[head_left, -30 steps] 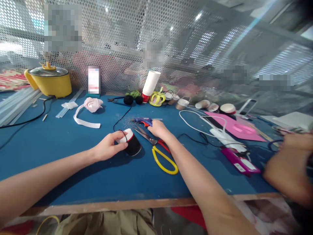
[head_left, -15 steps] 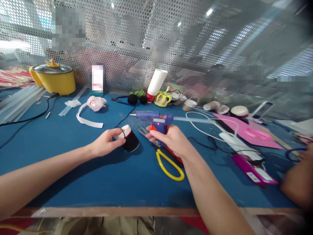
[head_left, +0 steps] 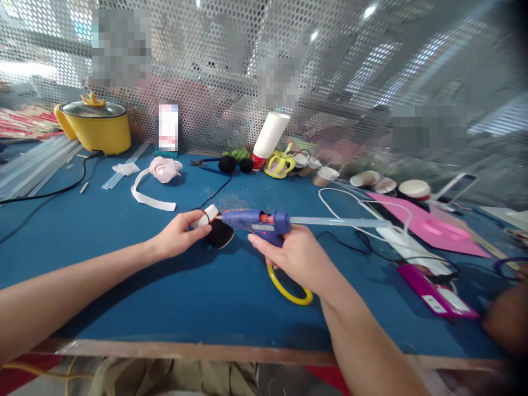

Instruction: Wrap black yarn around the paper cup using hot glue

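Observation:
My left hand (head_left: 180, 235) is closed on a small paper cup (head_left: 220, 235), dark around its side with a white rim end, tilted on the blue table. A black cord is pinched at the cup's white end and runs back across the table. My right hand (head_left: 301, 256) grips a blue glue gun (head_left: 247, 220), its small light glowing red and a long clear glue stick (head_left: 338, 221) in its rear. The nozzle is at the cup's side near the white end; whether it touches, I cannot tell. Yellow-handled scissors (head_left: 291, 291) lie partly hidden under my right hand.
Behind stand a yellow electric pot (head_left: 101, 129), a phone (head_left: 168, 129), a stack of paper cups (head_left: 270, 137) and a yellow pumpkin-like craft (head_left: 279, 164). A pink rolled ribbon (head_left: 165, 169) lies left. A power strip (head_left: 412, 247) and purple case (head_left: 433, 291) lie right, near another person's arm.
My right hand has lowered the glue gun and brought its nozzle from above and beside the cup to the cup's side. My left hand keeps its hold on the cup.

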`<state>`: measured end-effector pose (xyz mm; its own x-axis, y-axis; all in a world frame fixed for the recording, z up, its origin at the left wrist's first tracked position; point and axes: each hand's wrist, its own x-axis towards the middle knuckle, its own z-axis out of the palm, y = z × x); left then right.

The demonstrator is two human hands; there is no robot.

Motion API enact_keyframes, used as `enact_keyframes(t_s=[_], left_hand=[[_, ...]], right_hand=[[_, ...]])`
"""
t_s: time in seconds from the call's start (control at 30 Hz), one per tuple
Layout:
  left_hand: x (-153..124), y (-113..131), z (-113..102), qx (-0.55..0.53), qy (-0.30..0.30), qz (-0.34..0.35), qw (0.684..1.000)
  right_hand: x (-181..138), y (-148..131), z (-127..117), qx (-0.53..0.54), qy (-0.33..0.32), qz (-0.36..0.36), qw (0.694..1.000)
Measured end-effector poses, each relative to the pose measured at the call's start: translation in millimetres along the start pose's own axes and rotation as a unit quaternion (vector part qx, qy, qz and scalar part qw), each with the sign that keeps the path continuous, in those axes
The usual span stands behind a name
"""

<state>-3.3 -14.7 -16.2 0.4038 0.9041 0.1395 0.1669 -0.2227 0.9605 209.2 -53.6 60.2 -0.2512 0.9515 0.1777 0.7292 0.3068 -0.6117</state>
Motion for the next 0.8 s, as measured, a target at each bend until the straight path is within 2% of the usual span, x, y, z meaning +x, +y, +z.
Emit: enact_keyframes(t_s=[0.2, 0.3, 0.5, 0.63, 0.8], left_hand=[[0.1, 0.6, 0.2, 0.007, -0.003, 0.005, 1.000], [-0.1, 0.8, 0.0, 0.017, 0.005, 0.007, 1.000], [-0.3, 2.1, 0.3, 0.022, 0.007, -0.003, 1.000], [0.1, 2.0, -0.4, 0.026, 0.007, 0.004, 1.000], [0.4, 1.3, -1.5, 0.032, 0.004, 0.008, 0.999]], right_hand=[[0.3, 3.4, 2.9, -0.057, 0.009, -0.056, 0.997], [-0.5, 5.4, 4.3, -0.066, -0.003, -0.061, 0.996], [-0.8, 7.3, 4.4, -0.097, 0.014, -0.077, 0.992], [-1.3, 7.0, 3.0, -0.096, 0.000, -0.071, 0.993], [-0.8, 6.6, 3.5, -0.079, 0.013, -0.071, 0.994]])
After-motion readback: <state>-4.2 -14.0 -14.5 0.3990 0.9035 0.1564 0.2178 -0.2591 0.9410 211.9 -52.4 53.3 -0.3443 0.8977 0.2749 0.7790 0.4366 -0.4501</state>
